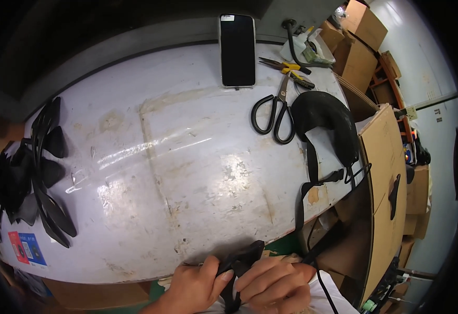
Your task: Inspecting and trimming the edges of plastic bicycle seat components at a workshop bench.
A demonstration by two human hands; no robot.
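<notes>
At table's near edge, left hand [200,285] and right hand [276,288] both pinch a black strap piece [239,261]. Looks soft, light, floppy; hold near the fold. Grip detail partly hidden.

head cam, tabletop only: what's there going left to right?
Pile of black pieces → phone → scissors → curved black pad with straps → cardboard box.

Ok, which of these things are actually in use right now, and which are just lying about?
In use: black strap piece, gripped by left hand and right hand.

Lying about: scissors, phone, pliers, black curved pad, stack of black pieces.
</notes>
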